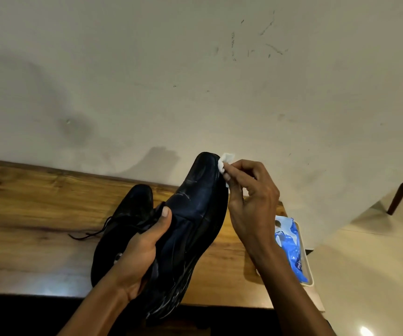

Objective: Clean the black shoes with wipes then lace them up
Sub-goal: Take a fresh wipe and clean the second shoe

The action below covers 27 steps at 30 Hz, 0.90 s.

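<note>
- A black shoe [190, 229] is held above the wooden surface [25, 214] by the left hand [137, 253], its grip curled round the upper.
- A white wipe [224, 163] is pinched in the right hand [249, 202] against the toe.
- Wiping is judged under way; lacing is not yet begun.
- The shoe's long axis runs near to far, toe pointing away.
- The second shoe [127, 219] lies on the surface, to the left.

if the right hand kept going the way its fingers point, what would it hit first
The right hand pinches a white wipe pointing left at the toe of the held shoe; the wipe already looks pressed there, so the shoe comes first.
</note>
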Motion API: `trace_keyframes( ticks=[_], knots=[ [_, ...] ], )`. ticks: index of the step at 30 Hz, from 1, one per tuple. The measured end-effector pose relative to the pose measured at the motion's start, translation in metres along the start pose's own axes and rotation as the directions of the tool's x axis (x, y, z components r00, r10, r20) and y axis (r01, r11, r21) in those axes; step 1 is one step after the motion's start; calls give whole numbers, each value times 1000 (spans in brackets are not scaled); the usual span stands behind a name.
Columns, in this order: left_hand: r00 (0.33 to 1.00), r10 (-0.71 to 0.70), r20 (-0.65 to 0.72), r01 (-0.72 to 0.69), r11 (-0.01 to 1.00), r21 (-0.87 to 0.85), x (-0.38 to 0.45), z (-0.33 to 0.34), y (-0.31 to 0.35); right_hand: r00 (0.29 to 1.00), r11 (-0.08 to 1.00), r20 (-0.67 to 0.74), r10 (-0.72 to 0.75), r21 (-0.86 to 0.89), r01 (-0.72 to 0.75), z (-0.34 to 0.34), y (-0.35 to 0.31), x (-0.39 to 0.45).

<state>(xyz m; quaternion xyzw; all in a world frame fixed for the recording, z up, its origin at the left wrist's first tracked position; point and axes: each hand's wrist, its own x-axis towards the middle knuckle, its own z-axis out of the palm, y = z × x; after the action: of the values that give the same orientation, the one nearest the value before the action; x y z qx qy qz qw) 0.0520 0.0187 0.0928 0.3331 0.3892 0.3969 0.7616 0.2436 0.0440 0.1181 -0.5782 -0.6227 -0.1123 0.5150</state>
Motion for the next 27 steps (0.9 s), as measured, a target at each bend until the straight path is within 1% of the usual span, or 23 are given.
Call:
trace_keyframes(
  ticks=[3, 7, 9, 13, 16, 19, 21, 25, 27],
  knots=[
    [1000, 11, -22, -9, 998, 58, -1, 1, 1, 999, 999, -15, 30, 38, -29, 1, 4, 3],
    [999, -2, -36, 4, 999, 53, -1, -1, -1, 995, 991, -22, 93, 97, -90, -3, -2, -12],
    [999, -4, -37, 6, 999, 41, -1, -2, -2, 996, 990, -9, 90, 109, -89, -8, -6, -25],
    [998, 58, -29, -56, 995, 81, -2, -1, 0, 999, 1000, 39, 3, 30, -4, -15, -9, -41],
    [995, 99, -30, -95, 988, 121, -4, 0, 0, 997, 999, 67, -40, -9, 41, -15, -6, -30],
    [993, 117, 20, -118, 978, 169, -5, 0, 0, 996, 996, 63, -68, -61, 72, -10, -1, -10],
    [991, 126, 39, -131, 974, 185, -4, -1, -1, 992, 991, 90, -83, -96, 91, -8, 0, -6],
    [986, 157, 47, -163, 973, 162, -1, -3, -2, 975, 979, 182, -126, -135, 152, -10, -13, -29],
    [984, 170, 48, -175, 975, 139, 0, -4, -2, 963, 980, 229, -143, -106, 170, -15, -22, -43]
  ],
)
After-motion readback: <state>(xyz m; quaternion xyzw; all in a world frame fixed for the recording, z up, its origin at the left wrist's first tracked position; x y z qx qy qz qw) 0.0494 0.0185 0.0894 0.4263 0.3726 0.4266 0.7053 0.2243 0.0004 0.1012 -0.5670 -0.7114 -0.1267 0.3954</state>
